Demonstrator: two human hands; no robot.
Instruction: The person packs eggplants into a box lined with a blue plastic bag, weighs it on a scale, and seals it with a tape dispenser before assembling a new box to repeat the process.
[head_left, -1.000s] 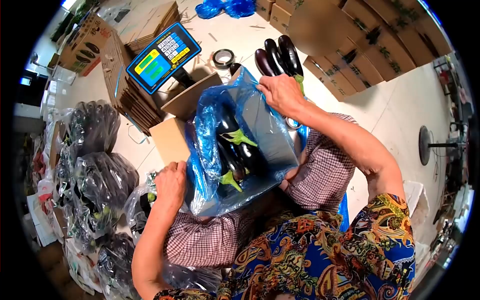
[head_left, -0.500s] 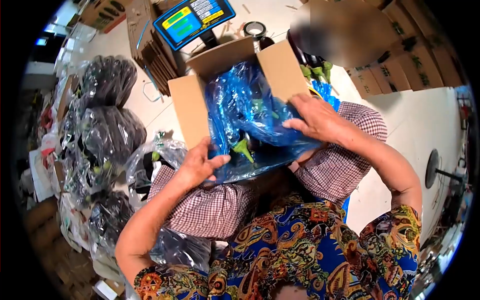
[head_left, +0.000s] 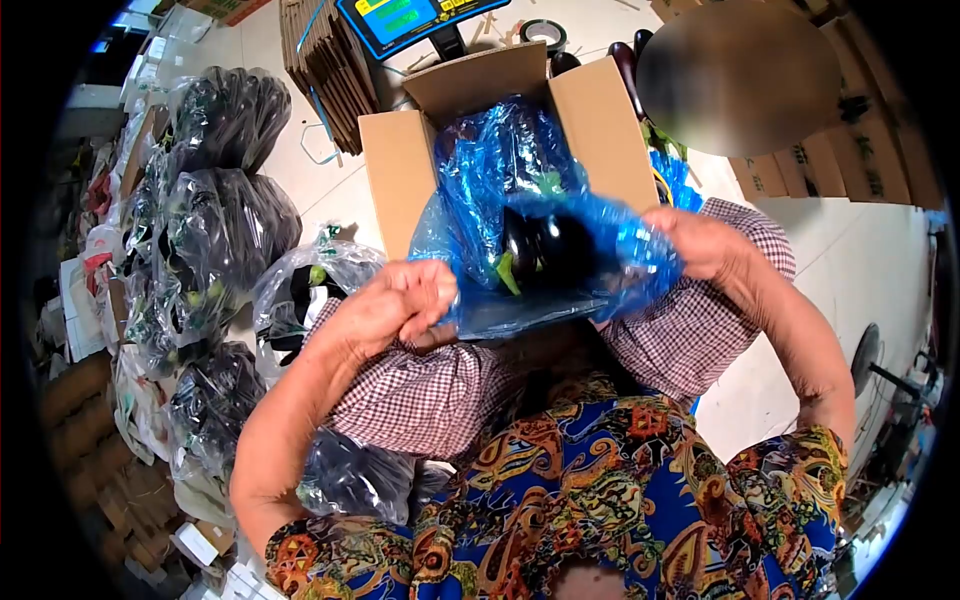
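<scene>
An open cardboard box (head_left: 478, 80) stands in front of me with its flaps up, lined with a blue plastic bag (head_left: 620, 250). Dark eggplants (head_left: 545, 245) with green stems lie inside the bag, partly covered by its film. My left hand (head_left: 400, 300) is closed on the bag's left edge. On the opposite side my right hand (head_left: 695, 240) pinches the bag's right edge. Between them the bag's mouth is stretched wide, showing the eggplants nearest me.
Clear bags of eggplants (head_left: 225, 225) are piled on the left. Flattened cartons (head_left: 325, 70), a digital scale (head_left: 415, 20) and a tape roll (head_left: 543, 35) are beyond the box. Loose eggplants (head_left: 628, 75) lie at the back right, near stacked cartons (head_left: 815, 165).
Both hands have taken hold of the bag's edges and moved apart, pulling its mouth wider. More of the eggplants shows. The whole view has shifted slightly.
</scene>
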